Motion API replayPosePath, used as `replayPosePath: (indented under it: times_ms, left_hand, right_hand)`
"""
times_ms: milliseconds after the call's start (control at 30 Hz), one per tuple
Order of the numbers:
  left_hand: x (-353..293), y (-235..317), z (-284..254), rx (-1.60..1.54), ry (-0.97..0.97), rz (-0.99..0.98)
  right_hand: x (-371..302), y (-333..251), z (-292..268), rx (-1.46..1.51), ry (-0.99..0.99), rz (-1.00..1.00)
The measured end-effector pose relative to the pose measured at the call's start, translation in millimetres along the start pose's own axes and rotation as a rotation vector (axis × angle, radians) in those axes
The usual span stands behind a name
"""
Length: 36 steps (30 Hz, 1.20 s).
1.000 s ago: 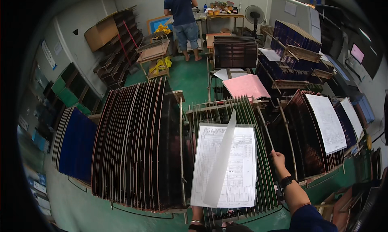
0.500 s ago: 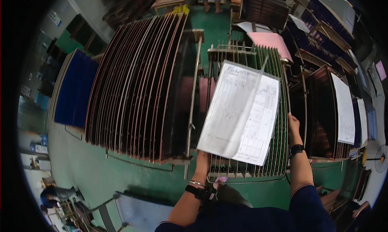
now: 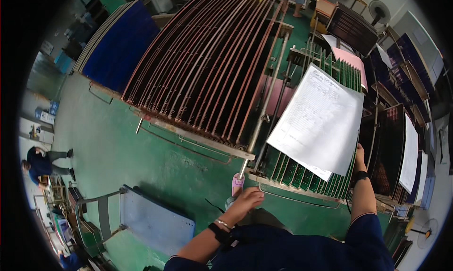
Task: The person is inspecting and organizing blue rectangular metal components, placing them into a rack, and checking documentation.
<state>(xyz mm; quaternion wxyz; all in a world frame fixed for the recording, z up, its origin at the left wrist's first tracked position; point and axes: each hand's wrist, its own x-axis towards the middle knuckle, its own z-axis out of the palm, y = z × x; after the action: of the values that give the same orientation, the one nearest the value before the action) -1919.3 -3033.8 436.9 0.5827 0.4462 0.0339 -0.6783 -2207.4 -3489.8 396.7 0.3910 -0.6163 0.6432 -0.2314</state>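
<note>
A slatted rack [image 3: 302, 181] of upright green boards stands before me, with white paper sheets [image 3: 316, 120] lying across its top. The sheets carry printed tables and some handwriting. My right hand [image 3: 360, 156] is at the right side of this rack, its fingers closed around the edge, partly hidden. My left hand [image 3: 247, 202] hangs below the rack's front left corner, apart from it. Its fingers are loosely bent, and nothing shows in them. A bracelet and a dark band circle the left wrist; a dark watch is on the right one.
A larger rack [image 3: 203, 72] of dark panels stands on the left, beside blue boards [image 3: 122, 44]. A blue flat trolley [image 3: 155, 224] stands at lower left on the green floor. More racks with papers [image 3: 409, 153] line the right. Another person [image 3: 45, 162] is at far left.
The racks have shifted rightward in view, and the left one looks closer. My left hand has come away from the papers' lower left edge. My right hand stays at the green rack's side.
</note>
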Motion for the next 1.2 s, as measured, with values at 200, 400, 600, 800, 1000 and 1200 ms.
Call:
replayPosePath:
  times_ms: [200, 400, 600, 800, 1000, 1200]
  left_hand:
    - [24.9, 2.7, 35.8, -0.179, -0.263, 0.085]
    - [20.4, 7.8, 24.3, 0.013, -0.173, 0.052]
    - [45.2, -27.5, 8.0, 0.243, -0.176, 0.135]
    - [35.7, -41.7, -18.4, 0.537, -0.013, 0.295]
    - [11.1, -81.9, -63.3, 0.547, 0.301, 0.553]
    - [-31.0, -88.4, -81.2, 0.63, 0.444, 0.507]
  right_hand:
    - [-24.0, 6.7, -45.9, -0.052, -0.056, -0.035]
    - [-97.0, -153.1, -16.2, -0.115, 0.297, -0.633]
    - [-174.4, -241.0, 75.5, -0.429, -0.212, -0.969]
    - [-83.5, -164.9, 117.5, -0.655, -0.018, -1.0]
    - [-39.8, -156.8, 141.2, -0.622, -0.053, -0.955]
    - [33.3, -138.8, 159.0, -0.545, -0.046, -0.939]
